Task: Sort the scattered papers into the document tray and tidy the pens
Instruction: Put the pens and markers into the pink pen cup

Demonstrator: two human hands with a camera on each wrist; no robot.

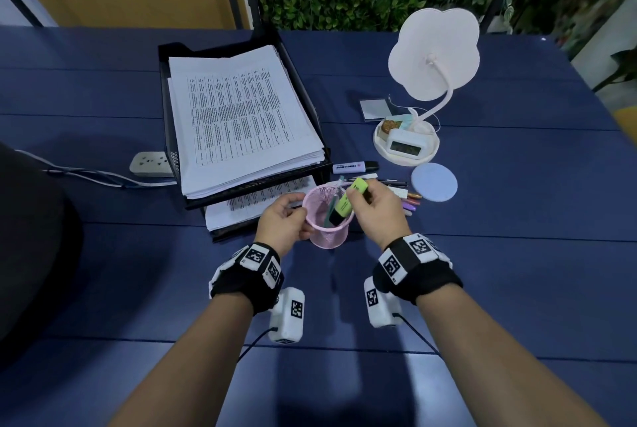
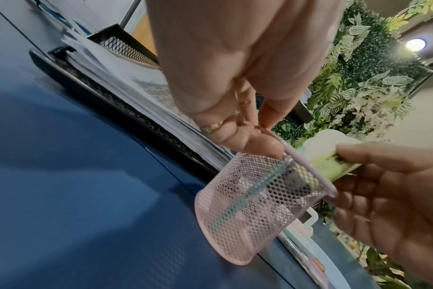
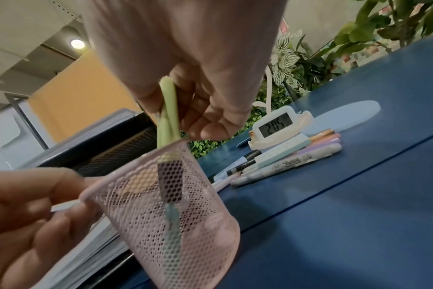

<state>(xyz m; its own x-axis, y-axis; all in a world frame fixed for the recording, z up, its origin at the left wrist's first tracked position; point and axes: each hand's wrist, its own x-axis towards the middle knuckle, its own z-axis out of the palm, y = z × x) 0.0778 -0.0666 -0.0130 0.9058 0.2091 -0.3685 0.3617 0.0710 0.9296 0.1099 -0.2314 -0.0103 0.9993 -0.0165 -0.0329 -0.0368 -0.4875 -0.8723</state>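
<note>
My left hand (image 1: 283, 220) grips the rim of a pink mesh pen cup (image 1: 327, 232) standing tilted on the blue table. My right hand (image 1: 374, 201) pinches a yellow-green highlighter (image 1: 350, 199) with its black cap down inside the cup (image 3: 176, 211). A thin teal pen (image 2: 235, 205) leans in the cup beside the highlighter (image 2: 326, 164). Loose pens and markers (image 3: 292, 162) lie on the table right of the cup, among them a white highlighter (image 1: 351, 167). Printed papers (image 1: 238, 116) are stacked in the black two-tier document tray (image 1: 165, 109).
A white flower-shaped lamp (image 1: 434, 54) stands at the back right, its base dish holding a small digital clock (image 1: 405, 146). A round blue coaster (image 1: 434, 182) lies in front of it. A power strip (image 1: 151, 163) with cables sits left of the tray. A dark chair (image 1: 31, 237) is at my left.
</note>
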